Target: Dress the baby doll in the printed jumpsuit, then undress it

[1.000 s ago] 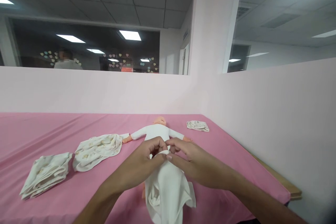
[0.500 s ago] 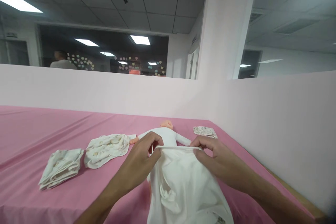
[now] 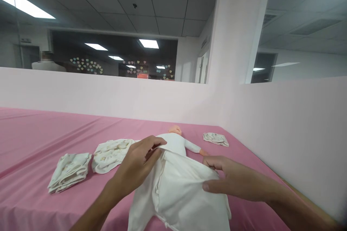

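A pair of white baby trousers (image 3: 187, 195) hangs in front of me with its waist edge up and its two legs toward the bottom of the view. My left hand (image 3: 143, 155) pinches the left end of the waist edge between thumb and fingers. At the right end, my right hand (image 3: 227, 178) has its thumb on the front of the cloth and its fingers behind the edge. Just beyond lies a baby doll (image 3: 172, 142) on its back in a white long-sleeved top, head away from me. The trousers and my left hand hide its lower body and one arm.
On the pink sheet (image 3: 27, 144), a folded patterned cloth (image 3: 70, 171) and a looser patterned garment (image 3: 111, 155) lie to the left. Another folded cloth (image 3: 216, 139) lies at the back right. White walls (image 3: 108, 94) with windows border the bed; a person (image 3: 47, 63) is beyond the glass.
My right hand has moved right and slightly down, its thumb now off the waist edge and lower on the cloth. The trousers have tilted and spread, showing both legs. The person behind the glass has shifted left.
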Available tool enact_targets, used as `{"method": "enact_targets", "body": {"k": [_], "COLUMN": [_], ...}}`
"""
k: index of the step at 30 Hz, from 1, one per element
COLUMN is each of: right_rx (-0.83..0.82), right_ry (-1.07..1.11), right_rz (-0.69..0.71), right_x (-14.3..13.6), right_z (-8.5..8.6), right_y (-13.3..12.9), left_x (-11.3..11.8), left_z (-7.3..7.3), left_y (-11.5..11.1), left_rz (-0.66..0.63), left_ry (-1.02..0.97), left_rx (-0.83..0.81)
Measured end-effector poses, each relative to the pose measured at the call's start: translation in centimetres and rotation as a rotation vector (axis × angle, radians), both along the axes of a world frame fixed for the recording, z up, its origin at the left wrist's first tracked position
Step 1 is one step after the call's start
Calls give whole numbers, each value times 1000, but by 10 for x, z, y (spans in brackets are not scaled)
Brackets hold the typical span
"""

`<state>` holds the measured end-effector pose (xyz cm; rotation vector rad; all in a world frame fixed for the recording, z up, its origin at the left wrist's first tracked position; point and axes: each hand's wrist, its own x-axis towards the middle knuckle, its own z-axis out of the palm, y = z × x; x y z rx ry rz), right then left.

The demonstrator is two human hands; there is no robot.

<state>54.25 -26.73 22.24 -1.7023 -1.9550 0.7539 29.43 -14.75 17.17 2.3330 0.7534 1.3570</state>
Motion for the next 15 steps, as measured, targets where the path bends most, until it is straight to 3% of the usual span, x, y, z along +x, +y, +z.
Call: {"method": "enact_targets", "body": {"k": [3,9,15], "right_rx": [5,79,134], "right_ry": [25,-12,-24], "right_rz": [-9,-105,-190], "right_x": [5,18,20], "right_z": [-1,-10,-16], "right_y": [-8,-21,-27], "left_x": [-15,-58,-104], "left_z": [-7,-15,-13], "left_y": [3,5,1], "left_rz": [26,116,191], "left_ry": [70,170,200], "left_rx": [68,55,-93]}}
